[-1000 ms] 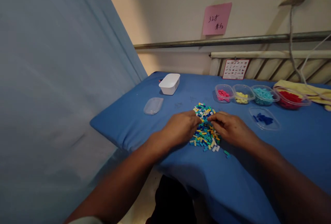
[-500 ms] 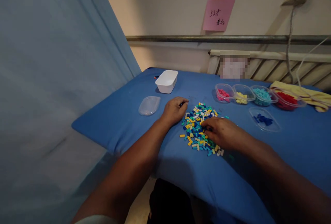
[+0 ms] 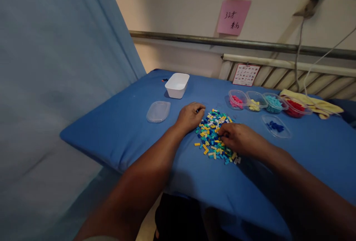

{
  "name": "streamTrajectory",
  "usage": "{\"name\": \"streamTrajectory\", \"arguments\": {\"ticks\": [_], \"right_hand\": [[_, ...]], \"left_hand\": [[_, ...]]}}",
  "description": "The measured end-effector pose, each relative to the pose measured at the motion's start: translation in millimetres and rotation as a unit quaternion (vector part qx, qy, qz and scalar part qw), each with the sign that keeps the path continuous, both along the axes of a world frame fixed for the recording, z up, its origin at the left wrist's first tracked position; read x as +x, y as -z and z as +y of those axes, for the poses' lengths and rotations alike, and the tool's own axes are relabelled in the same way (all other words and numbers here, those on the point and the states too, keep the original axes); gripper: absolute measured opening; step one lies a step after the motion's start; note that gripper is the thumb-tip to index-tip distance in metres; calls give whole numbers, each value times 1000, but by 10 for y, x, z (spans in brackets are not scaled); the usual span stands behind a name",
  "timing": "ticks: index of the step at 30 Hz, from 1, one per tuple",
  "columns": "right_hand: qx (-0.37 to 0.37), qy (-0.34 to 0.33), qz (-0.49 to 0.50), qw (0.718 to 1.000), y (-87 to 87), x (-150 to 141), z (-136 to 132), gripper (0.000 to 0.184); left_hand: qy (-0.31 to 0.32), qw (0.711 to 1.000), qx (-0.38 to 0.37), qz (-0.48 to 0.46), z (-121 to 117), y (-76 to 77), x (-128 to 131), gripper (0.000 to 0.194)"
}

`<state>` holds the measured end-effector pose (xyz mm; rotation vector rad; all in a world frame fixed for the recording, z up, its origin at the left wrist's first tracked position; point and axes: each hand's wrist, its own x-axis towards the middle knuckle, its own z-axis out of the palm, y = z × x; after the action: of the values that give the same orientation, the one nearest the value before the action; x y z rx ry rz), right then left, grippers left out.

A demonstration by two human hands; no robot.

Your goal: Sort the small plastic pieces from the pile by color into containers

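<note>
A heap of small coloured bricks (image 3: 213,129), blue, teal, yellow and white, lies on the blue-covered table (image 3: 125,129). My left hand (image 3: 190,116) rests at the heap's left edge with fingers curled in; what they hold, if anything, is hidden. My right hand (image 3: 239,138) lies on the heap's right side, fingertips pinched among the bricks. Behind the heap stand clear tubs of pink bricks (image 3: 237,100), yellow bricks (image 3: 254,104), teal bricks (image 3: 273,104) and red bricks (image 3: 295,107). A clear lid with dark blue bricks (image 3: 275,126) lies to the right.
A white tub (image 3: 177,85) stands at the back left, with a clear lid (image 3: 158,111) lying in front of it. A blue curtain (image 3: 55,85) hangs at the left. A yellow cloth (image 3: 311,102) lies at the back right, below a rail and a pink note (image 3: 233,17).
My left hand has moved off the heap to its left edge and curled shut. My right hand has shifted down onto the heap. The bricks are spread a little wider.
</note>
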<state>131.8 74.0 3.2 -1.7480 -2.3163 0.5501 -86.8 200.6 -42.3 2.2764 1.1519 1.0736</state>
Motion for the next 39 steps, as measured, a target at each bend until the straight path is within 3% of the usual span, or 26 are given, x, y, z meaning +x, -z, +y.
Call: {"name": "streamTrajectory", "arguments": {"ticks": [12, 17, 21, 25, 29, 34, 39], "right_hand": [[-7, 8, -7, 1000, -15, -69, 135, 24], [23, -25, -55, 998, -37, -133, 134, 19], [10, 10, 56, 998, -13, -50, 85, 19], [-62, 93, 231, 966, 10, 197, -7, 25], [-44, 173, 274, 945, -40, 638, -84, 36], [162, 303, 151, 927, -56, 1416, -110, 37], [249, 337, 41, 907, 255, 1823, -130, 35]], "left_hand": [[8, 1000, -18, -1, 10, 6, 10, 25], [11, 1000, -23, 0, 5, 1, 24, 25], [10, 1000, -20, 9, 3, -5, 21, 26], [11, 1000, -18, 8, 9, -20, 7, 26], [6, 1000, -27, 6, 35, -44, -7, 28], [-12, 999, -49, 5, 79, -64, -27, 32], [-25, 997, -64, -18, 134, -54, -54, 34]]}}
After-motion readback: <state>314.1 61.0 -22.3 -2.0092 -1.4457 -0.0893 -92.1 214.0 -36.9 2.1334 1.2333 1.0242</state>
